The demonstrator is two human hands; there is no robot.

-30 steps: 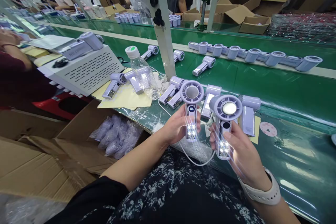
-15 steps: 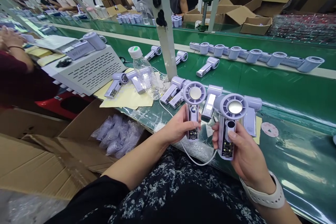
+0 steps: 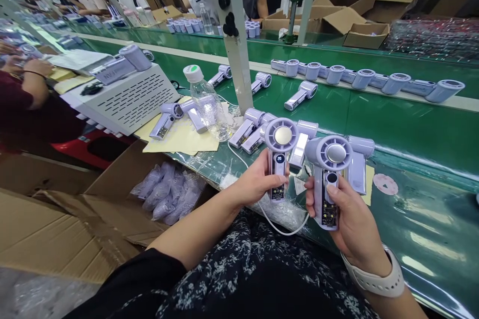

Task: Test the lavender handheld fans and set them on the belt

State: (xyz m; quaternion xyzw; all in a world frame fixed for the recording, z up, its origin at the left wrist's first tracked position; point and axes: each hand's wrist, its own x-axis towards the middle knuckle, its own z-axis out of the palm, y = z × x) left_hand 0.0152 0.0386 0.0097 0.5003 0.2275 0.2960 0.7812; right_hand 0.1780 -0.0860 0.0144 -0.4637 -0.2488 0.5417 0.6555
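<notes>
My left hand (image 3: 258, 179) is closed round the handle of a lilac handheld fan (image 3: 281, 135), its thumb on the front panel. A small display on that fan is lit and reads 20. My right hand (image 3: 350, 209) grips a second lilac handheld fan (image 3: 329, 153), with the thumb on its button below a dark round display. Both fans stand upright with their round heads facing me, and circuit boards show at the lower handles. Behind them on the bench lie several more lilac fans (image 3: 250, 124), partly hidden. A white cable (image 3: 286, 233) loops below my hands.
A plastic bottle (image 3: 205, 102) stands left on yellow paper (image 3: 175, 145), near a vented metal box (image 3: 140, 97). Several fans (image 3: 362, 79) line the green conveyor (image 3: 404, 122). A carton (image 3: 112, 169) of wrapped parts sits low left. A co-worker's hand (image 3: 37, 67) shows far left.
The left fan's display has changed to 20. Both held fans have shifted slightly right. The co-worker's hands at far left have moved lower and apart.
</notes>
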